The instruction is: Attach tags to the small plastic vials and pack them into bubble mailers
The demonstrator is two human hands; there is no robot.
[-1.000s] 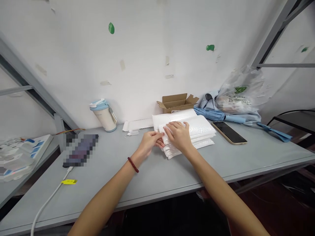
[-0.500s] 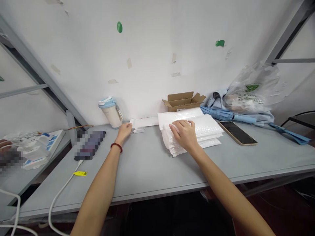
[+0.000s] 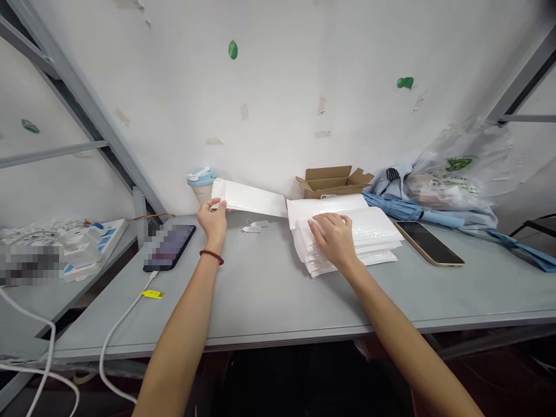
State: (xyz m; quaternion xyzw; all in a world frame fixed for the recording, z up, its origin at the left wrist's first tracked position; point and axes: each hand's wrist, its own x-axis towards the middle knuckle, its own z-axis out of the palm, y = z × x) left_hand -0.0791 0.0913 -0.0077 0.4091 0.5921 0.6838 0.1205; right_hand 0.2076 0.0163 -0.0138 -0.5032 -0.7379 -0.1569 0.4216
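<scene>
My left hand (image 3: 212, 219) pinches the left end of a long, flat white bubble mailer (image 3: 256, 198), thumb on the near side. That end is raised off the table and tilted, while its far right end reaches the stack. A stack of white bubble mailers (image 3: 377, 231) lies on the right, uneven at its edges. On top of it rests my right hand (image 3: 334, 237), fingers lightly bent and thumb apart. Two small white tags with string loops (image 3: 252, 227) lie on the table just right of my left hand.
Behind the stack stands an open cardboard box (image 3: 332, 180). A blue-lidded cup (image 3: 202, 182) is partly hidden behind the lifted mailer. Phones lie at left (image 3: 171, 249) and right (image 3: 430, 243), the left one cabled. A folded blue umbrella (image 3: 395, 207) and plastic bag (image 3: 460, 174) occupy the back right.
My left hand has lifted the left end of the long white mailer off the table, uncovering more of the tags. My right hand stays on the stack. The view has shifted slightly left.
</scene>
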